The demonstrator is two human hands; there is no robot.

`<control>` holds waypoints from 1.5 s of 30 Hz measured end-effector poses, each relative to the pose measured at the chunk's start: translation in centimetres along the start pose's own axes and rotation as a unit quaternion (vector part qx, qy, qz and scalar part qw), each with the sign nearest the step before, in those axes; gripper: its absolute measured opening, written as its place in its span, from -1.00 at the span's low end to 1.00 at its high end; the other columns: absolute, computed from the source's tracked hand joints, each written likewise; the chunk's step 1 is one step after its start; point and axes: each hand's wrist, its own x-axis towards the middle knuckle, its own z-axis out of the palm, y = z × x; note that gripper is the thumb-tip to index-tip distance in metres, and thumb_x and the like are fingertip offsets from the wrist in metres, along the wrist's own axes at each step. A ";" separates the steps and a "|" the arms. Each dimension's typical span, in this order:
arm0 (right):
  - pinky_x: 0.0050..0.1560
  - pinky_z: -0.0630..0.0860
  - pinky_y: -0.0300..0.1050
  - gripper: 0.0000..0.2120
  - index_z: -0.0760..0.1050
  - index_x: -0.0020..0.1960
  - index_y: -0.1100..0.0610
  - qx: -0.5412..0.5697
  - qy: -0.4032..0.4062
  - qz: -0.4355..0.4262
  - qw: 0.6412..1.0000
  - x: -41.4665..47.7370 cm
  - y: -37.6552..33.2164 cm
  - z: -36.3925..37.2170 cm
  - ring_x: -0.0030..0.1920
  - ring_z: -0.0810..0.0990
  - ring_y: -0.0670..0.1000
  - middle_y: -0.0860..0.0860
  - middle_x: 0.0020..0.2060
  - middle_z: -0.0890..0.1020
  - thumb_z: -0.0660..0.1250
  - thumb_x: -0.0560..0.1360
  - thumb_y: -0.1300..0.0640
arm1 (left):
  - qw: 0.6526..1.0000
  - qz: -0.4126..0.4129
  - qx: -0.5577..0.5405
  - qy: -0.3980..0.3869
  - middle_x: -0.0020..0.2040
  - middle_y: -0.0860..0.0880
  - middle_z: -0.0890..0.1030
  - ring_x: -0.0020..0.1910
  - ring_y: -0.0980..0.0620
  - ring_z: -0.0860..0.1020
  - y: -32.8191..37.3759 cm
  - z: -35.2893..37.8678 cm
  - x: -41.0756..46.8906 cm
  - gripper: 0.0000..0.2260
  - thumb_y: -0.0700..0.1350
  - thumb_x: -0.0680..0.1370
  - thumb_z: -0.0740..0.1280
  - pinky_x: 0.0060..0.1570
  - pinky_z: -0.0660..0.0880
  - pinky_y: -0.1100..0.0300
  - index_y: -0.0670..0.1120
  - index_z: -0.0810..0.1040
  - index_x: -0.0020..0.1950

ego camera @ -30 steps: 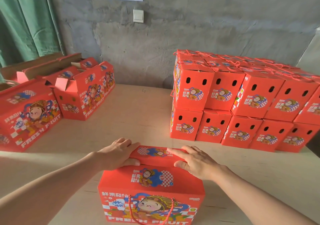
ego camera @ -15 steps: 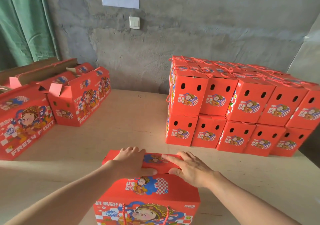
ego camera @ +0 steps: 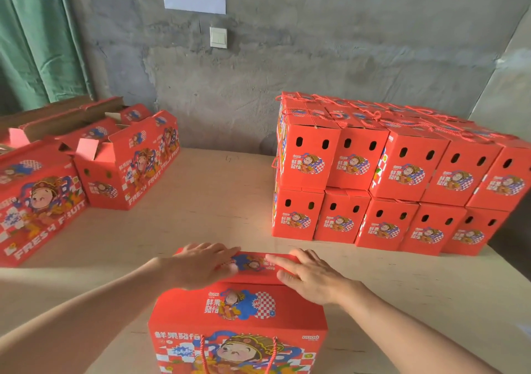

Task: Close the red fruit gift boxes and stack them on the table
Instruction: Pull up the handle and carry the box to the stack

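While pressing palm-down on the far lid flap [ego camera: 255, 262] of the nearest gift box [ego camera: 238, 310], lying flat with fingers straight and slightly spread: left hand [ego camera: 201, 264] on the flap's left half, right hand [ego camera: 310, 278] on its right half, fingertips close together over the printed figure. Gripping nothing, only bearing down.

Standing at the near edge of the table [ego camera: 218, 215], long axis running left to right across the body, rope handle [ego camera: 202, 353] hanging down the near face. Closed or nearly so, judging by the level flap; cannot tell whether a tab is tucked in.

Next, probably: both hands out to the short ends for a lift.

Forward and to the right, well apart from the pressed box: stack of closed boxes [ego camera: 388, 186], two layers high, nearer the right hand than the left. Short ends turned this way, so likely a quarter turn needed before setting down alongside or on top.

Farther off to the left: open boxes [ego camera: 126, 161], flaps up, not yet closed.
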 end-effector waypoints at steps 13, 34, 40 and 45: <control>0.46 -0.26 0.10 -0.60 -0.07 0.41 -0.47 0.017 0.059 -0.029 0.998 1.0 0.9 2.5 0.51 -0.20 0.03 -0.13 0.54 -0.10 -0.11 0.63 -0.14 | 0.993 -0.068 0.006 0.098 0.55 0.08 -0.25 0.52 0.01 -0.29 -1.1 3.7 0.0 -0.50 0.31 0.52 -0.33 0.43 -0.33 -0.13 0.25 -0.38 0.42; 0.24 0.27 -0.28 -0.67 0.50 0.30 0.00 0.142 0.299 -0.010 0.944 -2.8 1.4 4.4 0.19 0.40 -0.04 -0.06 0.12 0.54 0.19 0.57 0.16 | 0.902 -0.276 -0.237 0.234 0.44 0.21 -0.44 0.31 0.19 -0.56 11.1 8.7 -5.7 -0.50 0.22 0.61 -0.10 0.38 -0.39 -0.15 0.23 -0.21 0.50; 0.29 0.22 -0.06 -0.58 0.32 0.41 -0.10 0.001 0.295 0.146 0.944 -4.6 -1.5 5.6 0.20 0.37 0.10 0.05 0.15 0.49 0.07 0.57 -0.10 | 0.890 -0.262 -0.262 0.264 0.55 0.08 -0.25 0.48 0.07 -0.39 8.5 7.2 -1.6 -0.50 0.26 0.56 0.09 0.39 -0.33 -0.21 0.24 0.12 0.49; 0.38 0.10 0.00 -0.26 -0.01 0.54 0.09 -0.021 0.179 0.126 0.976 -6.2 -4.1 6.2 0.35 0.24 0.12 0.17 0.35 0.24 -0.09 0.53 -0.35 | 0.956 -0.180 -0.143 0.181 0.54 0.09 -0.30 0.50 0.00 -0.36 2.8 4.3 2.5 -0.58 0.17 0.63 -0.09 0.39 -0.33 -0.24 0.28 0.05 0.51</control>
